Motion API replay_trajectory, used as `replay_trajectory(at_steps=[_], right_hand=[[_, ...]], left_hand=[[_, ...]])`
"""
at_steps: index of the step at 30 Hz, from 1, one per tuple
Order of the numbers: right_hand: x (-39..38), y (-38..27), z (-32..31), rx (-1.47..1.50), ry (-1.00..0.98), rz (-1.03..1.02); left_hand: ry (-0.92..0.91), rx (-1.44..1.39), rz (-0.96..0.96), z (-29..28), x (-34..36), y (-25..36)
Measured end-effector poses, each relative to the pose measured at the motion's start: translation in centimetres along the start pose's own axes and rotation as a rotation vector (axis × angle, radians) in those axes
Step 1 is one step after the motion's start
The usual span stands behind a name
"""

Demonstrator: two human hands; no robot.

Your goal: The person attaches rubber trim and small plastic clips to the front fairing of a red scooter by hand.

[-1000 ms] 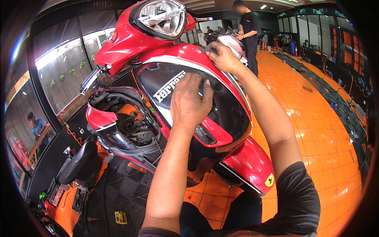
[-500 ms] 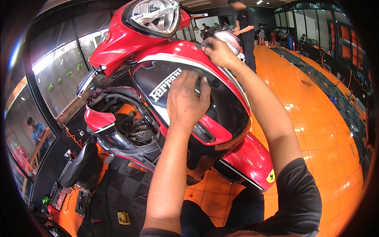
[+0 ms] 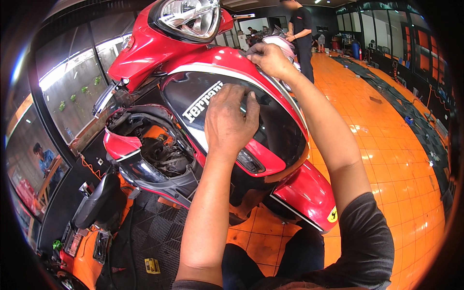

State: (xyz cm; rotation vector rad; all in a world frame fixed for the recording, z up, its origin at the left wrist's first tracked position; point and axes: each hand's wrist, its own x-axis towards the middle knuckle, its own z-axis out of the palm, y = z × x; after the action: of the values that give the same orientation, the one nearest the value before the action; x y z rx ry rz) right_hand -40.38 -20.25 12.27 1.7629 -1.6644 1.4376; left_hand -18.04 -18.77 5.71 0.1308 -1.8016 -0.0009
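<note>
Handlebar cover (image 3: 145, 57): smooth red gloss, looks like painted plastic. Black front panel (image 3: 282, 137): smooth, near mirror finish. Front fender (image 3: 307, 195): same red gloss. Headlight (image 3: 188, 20): clear, shiny lens. Seat (image 3: 99, 200): matt, vinyl-looking. Floor mat (image 3: 154, 229): matt, ribbed, plastic-looking. Floor tiles (image 3: 382, 179): smooth, glossy. Sleeve (image 3: 366, 237): matt cloth.

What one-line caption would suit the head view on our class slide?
Work on a red scooter: left hand over its black front panel, right hand at the red upper edge.
</note>
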Motion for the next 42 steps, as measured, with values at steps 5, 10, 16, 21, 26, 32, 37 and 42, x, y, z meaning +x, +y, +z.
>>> replay_trajectory(at_steps=[5, 10, 16, 21, 26, 32, 37, 42], right_hand=[[0.4, -0.5, -0.8, 0.011, -0.058, 0.060], [-0.5, -0.3, -0.1, 0.063, -0.032, 0.063], [-1.5, -0.8, 0.8, 0.157, 0.056, 0.011], [-1.3, 1.0, 0.9, 0.392, 0.077, 0.057], [-1.1, -0.1, 0.7, 0.172, 0.164, 0.140], [-0.8, -1.0, 0.8, 0.060, 0.129, 0.187], [-0.7, -0.2, 1.4, 0.015, 0.151, 0.126], [-0.6, 0.1, 1.9, -0.011, 0.181, 0.087]], left_hand=[[-0.008, 0.023, 0.026, -0.1, 0.1, 0.2], [-0.001, -0.002, 0.018, 0.1, 0.1, 0.2], [0.002, 0.004, 0.015, 0.0, 0.1, 0.0], [-0.002, 0.007, 0.029, 0.2, 0.0, 0.1], [0.004, 0.012, 0.041, 0.2, 0.0, -0.2], [-0.013, 0.037, 0.048, 0.0, 0.0, -0.3], [-0.009, 0.014, 0.027, 0.1, -0.1, -0.2], [-0.001, 0.020, 0.033, 0.1, -0.1, -0.3]])
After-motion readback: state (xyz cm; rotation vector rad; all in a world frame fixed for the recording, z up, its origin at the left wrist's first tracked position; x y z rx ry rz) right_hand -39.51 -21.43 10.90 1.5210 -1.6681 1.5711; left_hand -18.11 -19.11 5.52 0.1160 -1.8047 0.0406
